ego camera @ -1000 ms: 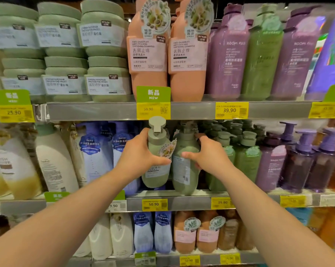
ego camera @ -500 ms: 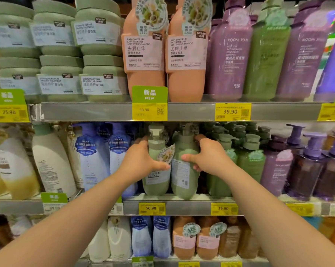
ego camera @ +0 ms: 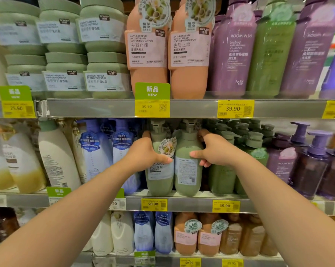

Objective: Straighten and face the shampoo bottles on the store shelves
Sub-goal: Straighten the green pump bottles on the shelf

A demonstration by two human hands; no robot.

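On the middle shelf [ego camera: 191, 204], right above the 50.90 price tag [ego camera: 153, 204], stand the two sage-green pump bottles you are working. Your left hand [ego camera: 143, 154] wraps the left green bottle [ego camera: 159, 170], thumb across its front label, which faces you. Your right hand [ego camera: 214, 151] grips the right green bottle [ego camera: 187, 168], thumb on its face, fingers round its far side; the panel showing looks like fine-print back text, so this one probably needs turning. The two bottles stand upright, touching or nearly so, at the shelf's front edge above that tag. Right of the tag's bottles a dense cluster of darker green pump bottles [ego camera: 230, 135] crowds close to your right knuckles. Twisting with your hand wedged there could knock a neighbour over, and dragging either base forward could tip a bottle off the lip.
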